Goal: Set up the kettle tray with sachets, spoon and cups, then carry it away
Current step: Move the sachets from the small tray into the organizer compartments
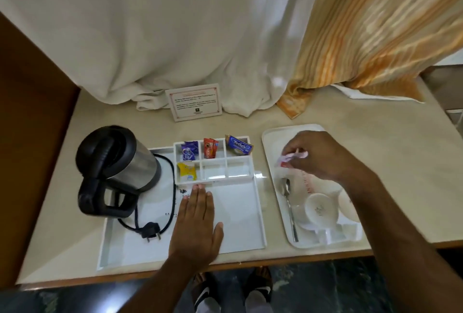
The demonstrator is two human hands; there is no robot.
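Kettle tray (240,225): it lies on the table (288,112), its near edge close to the table's front edge; the kettle (120,170) stands on its left part, with cord and plug (150,233) beside it.
Sachets done: four of the six compartments hold something. In the back row are a purple sachet (189,150), a red sachet (210,151) and a blue tea bag (238,145); a yellow sachet (186,171) is in the front left one.
Sachets left: the front middle and front right compartments look empty.
Right hand (315,155): over the serving tray (269,137), right of the kettle tray, fingertips pinching a pale pink sachet (297,155). I judge this one goes next into an empty compartment.
Left hand (198,222): flat on the kettle tray floor, fingers together and stretched, holding nothing; it seems to steady the tray.
Spoon (288,202): not moved over yet, on the serving tray.
Cups (320,208): also on the serving tray, right of the spoon, not moved yet.
Carrying: not begun.
Open room: the right half of the kettle tray floor is free for cups and spoon.
Edges: behind the kettle tray stand a card (195,102) and hanging curtains (200,37); lifting it toward the person looks the clearest way.
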